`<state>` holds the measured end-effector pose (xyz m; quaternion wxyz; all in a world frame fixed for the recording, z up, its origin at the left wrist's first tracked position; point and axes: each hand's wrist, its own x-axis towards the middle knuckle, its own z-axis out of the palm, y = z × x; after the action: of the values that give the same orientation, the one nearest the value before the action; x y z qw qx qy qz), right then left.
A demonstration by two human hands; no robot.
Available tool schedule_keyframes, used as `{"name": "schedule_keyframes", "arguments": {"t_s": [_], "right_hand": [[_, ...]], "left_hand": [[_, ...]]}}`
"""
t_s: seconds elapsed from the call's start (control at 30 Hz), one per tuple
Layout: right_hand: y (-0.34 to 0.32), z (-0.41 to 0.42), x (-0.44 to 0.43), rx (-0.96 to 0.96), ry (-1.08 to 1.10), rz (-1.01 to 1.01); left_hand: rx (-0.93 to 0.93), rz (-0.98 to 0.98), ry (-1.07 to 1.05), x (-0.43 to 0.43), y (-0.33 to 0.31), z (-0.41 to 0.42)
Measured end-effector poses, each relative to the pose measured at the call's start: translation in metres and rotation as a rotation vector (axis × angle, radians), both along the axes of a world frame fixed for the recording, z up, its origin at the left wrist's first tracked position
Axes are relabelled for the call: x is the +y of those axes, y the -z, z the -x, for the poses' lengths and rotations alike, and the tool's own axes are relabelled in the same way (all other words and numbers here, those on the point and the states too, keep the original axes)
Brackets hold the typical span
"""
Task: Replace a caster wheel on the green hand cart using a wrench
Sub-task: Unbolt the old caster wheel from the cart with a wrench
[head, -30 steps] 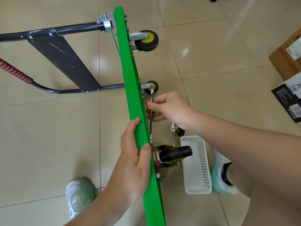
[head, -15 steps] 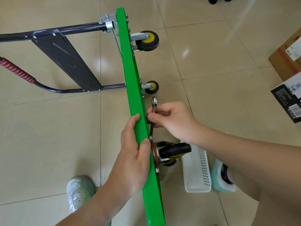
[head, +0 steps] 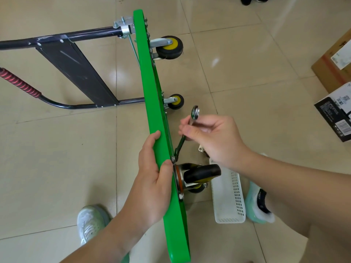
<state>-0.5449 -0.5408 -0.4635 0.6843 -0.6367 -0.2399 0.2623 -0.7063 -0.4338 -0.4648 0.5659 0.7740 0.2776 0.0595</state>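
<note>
Caster wheel [head: 201, 172] bolt [head: 173, 159] should be seating the wrench [head: 182, 143] squarely; right hand [head: 212, 138] is pinching it, left hand [head: 153, 175] gripping the cart [head: 150, 82].

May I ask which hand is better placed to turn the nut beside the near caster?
Right, probably: the right hand holds the wrench, its lower end at that nut; the left hand grips the green cart.

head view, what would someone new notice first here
The bright green cart deck stands on edge down the middle, the left hand gripping its near rim. Just right of it, the right hand holds a wrench angled down to a bolt beside the black caster wheel, with a white basket on the floor to its right.
</note>
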Motion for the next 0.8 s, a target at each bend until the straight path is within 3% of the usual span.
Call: {"name": "schedule_keyframes", "arguments": {"t_s": [0.63,0.8], "right_hand": [[0.042,-0.037,0.065,0.332,-0.197,0.401],[0.036,-0.033,0.055,0.272,-0.177,0.322]], "left_hand": [[0.027,0.010,0.028,0.003,0.000,0.001],[0.019,-0.001,0.017,0.002,0.001,0.001]]}}
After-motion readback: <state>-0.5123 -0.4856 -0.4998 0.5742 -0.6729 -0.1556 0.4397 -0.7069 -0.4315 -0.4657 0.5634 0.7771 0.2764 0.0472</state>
